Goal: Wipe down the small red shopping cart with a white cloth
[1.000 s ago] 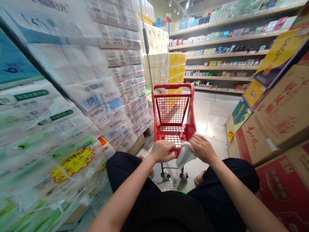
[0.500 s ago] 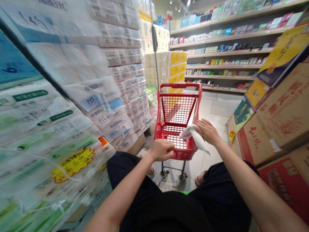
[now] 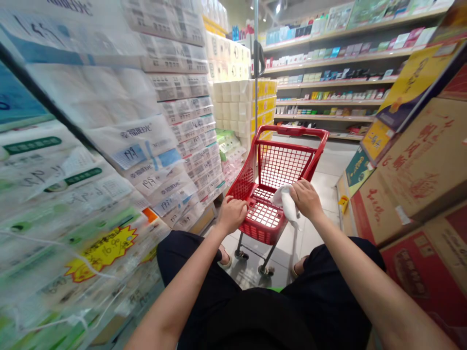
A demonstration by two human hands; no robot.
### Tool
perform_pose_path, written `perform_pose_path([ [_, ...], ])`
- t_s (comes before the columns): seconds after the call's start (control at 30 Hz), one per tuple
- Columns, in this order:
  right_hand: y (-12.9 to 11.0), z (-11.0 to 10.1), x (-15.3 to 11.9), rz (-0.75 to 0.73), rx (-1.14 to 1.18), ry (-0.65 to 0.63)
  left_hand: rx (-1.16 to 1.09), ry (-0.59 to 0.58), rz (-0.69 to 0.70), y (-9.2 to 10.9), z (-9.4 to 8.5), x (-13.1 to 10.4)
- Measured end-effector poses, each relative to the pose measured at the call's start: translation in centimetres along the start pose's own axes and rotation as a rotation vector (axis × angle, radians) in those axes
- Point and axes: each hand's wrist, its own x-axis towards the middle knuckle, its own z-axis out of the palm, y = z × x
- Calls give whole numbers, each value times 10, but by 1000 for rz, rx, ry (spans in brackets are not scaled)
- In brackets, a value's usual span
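A red plastic shopping cart (image 3: 260, 231) with a grid basket stands between my knees, turned at an angle. My left hand (image 3: 232, 214) is closed over the left corner of its near rim. On the right side, my right hand (image 3: 305, 197) grips a white cloth (image 3: 289, 204) against the rim, part of it hanging inside the basket and part outside. The cart's handle (image 3: 292, 131) is at the far end, beyond both hands. No goods show inside the basket.
Wrapped tissue packs (image 3: 146, 170) are piled high along the left. Cardboard boxes (image 3: 419, 165) stand stacked on the right. A metal pole (image 3: 256, 97) rises behind the cart, with stocked shelves (image 3: 328, 85) farther back. My knees flank the cart.
The cart has swivelled, its handle end swinging right and its near end shifting slightly left. My left hand has moved up and onto the left corner; the right hand has moved slightly left with the cloth.
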Motion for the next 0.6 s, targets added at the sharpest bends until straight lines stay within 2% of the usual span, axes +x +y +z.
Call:
perform_pose_path([
  [0.1,-6,4,0,35,-57,24,-10,47,-97,12,9,2],
  [0.3,-20,11,0,99,-96,86,-108,36,-47,43,17,-2],
  [0.43,-37,5,-4,89,-84,71,-155,20,-2,43,17,0],
  [0.6,-82,-4,-17,-35,12,-25,-103,15,-15,36,19,3],
])
